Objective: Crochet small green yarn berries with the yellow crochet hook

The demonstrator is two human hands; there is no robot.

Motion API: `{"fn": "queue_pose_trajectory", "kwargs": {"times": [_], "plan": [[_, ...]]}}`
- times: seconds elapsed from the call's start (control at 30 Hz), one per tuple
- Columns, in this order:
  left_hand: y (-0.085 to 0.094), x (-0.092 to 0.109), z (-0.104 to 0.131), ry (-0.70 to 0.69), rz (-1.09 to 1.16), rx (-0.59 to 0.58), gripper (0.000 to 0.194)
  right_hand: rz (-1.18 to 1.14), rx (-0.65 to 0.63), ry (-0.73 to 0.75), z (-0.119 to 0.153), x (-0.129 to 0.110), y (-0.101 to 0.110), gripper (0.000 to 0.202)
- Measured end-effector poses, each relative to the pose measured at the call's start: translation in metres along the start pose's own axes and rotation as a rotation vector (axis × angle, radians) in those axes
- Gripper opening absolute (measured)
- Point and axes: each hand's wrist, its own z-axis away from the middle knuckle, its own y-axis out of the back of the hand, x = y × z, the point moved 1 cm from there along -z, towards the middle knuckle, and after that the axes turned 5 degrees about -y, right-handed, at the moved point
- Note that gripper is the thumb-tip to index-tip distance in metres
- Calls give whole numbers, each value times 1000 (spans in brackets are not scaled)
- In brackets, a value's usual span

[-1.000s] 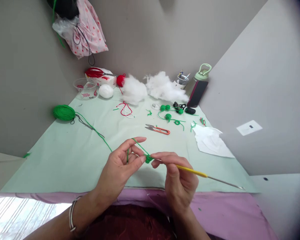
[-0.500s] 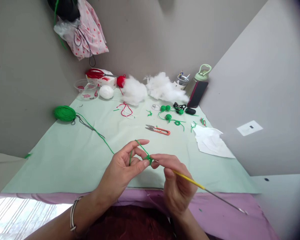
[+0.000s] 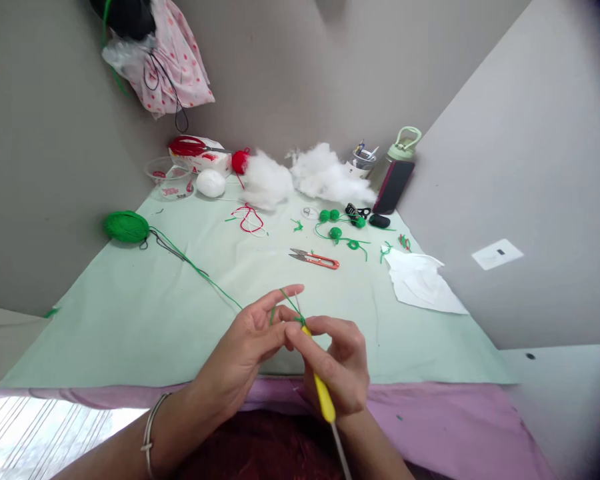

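My left hand (image 3: pixel 253 340) pinches a small piece of green crochet work (image 3: pixel 300 320) between thumb and fingers, with green yarn (image 3: pixel 293 303) looped over its raised index finger. That strand runs back across the cloth to a green yarn ball (image 3: pixel 127 227) at the left. My right hand (image 3: pixel 337 367) is closed on the yellow grip of a crochet hook (image 3: pixel 324 397). The thin metal tip points up past the crochet work, and the other metal end hangs toward me. Both hands meet at the work, whose stitches are mostly hidden by fingertips.
Orange thread snips (image 3: pixel 315 259) lie beyond my hands. Green crocheted balls (image 3: pixel 335 233) with yarn tails are farther right, near torn white paper (image 3: pixel 423 279). White stuffing (image 3: pixel 267 180), a white yarn ball (image 3: pixel 211 183), a clear tub (image 3: pixel 169 179) and a bottle (image 3: pixel 395 160) line the back.
My right hand has turned the hook from slanting down to the right to nearly upright, its yellow grip now close to the work. My left hand has shifted slightly right.
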Motion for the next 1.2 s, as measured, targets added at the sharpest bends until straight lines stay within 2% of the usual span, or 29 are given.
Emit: {"fn": "queue_pose_trajectory", "kwargs": {"times": [0.07, 0.1, 0.23, 0.37, 0.47, 0.67, 0.83, 0.97, 1.03, 1.1, 1.2], "plan": [[0, 2, -1, 73, 63, -24, 55, -118, 76, 12, -4, -1, 1, 39], [0, 3, -1, 74, 70, -21, 53, -173, 71, -13, -7, -2, 2, 36], [4, 10, -2, -14, 5, 41, 47, -399, 66, -167, -20, -7, 9, 23], [3, 11, -2, -95, -86, 56, 42, -660, 85, -358, -25, -7, 8, 17], [3, 7, -2, -145, -121, 79, 38, -771, 81, -411, -25, -6, 4, 16], [5, -4, -2, -184, -211, 1, 34, -624, 58, -302, -22, -5, 0, 19], [5, -4, -3, -210, -210, 64, 32, -443, 39, -242, -21, -7, 2, 24], [1, -3, -5, -147, -87, 70, 41, -32, 24, 32, -12, -8, 0, 38], [0, -3, -5, -70, -6, 49, 42, 17, 71, 116, -8, -8, -1, 44], [0, -2, -5, -11, 44, 34, 42, -88, 93, 56, -7, -8, 0, 45], [2, 2, -4, -6, 33, 61, 41, -273, 70, -98, -11, -7, 4, 37]]}}
